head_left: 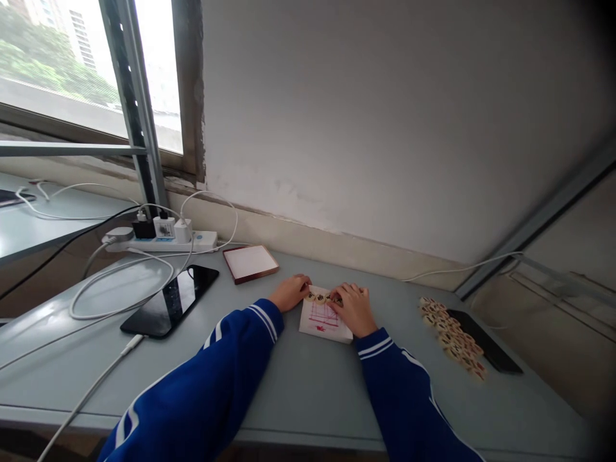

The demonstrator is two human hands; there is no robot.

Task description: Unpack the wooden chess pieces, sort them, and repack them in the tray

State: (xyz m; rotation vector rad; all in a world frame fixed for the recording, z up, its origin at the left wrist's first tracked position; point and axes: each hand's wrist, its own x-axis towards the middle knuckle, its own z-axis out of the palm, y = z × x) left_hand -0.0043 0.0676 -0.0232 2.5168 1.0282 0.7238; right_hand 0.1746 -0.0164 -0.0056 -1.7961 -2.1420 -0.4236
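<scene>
A shallow white box with red line drawings on its face lies in the middle of the desk. Along its far side runs a short row of round Chinese chess pieces with dark characters. My left hand is closed at the box's far left corner, fingertips against its edge beside the row. Over the right end of the row, my right hand has its fingers bent together on a chess piece, partly hiding the pieces there. Many more chess pieces lie in a cluster on the right.
An open box lid lies at the back left. Left of it are a black tablet on a white cable and a power strip with several chargers. A dark flat object lies beside the right-hand cluster. The wall bounds the desk behind.
</scene>
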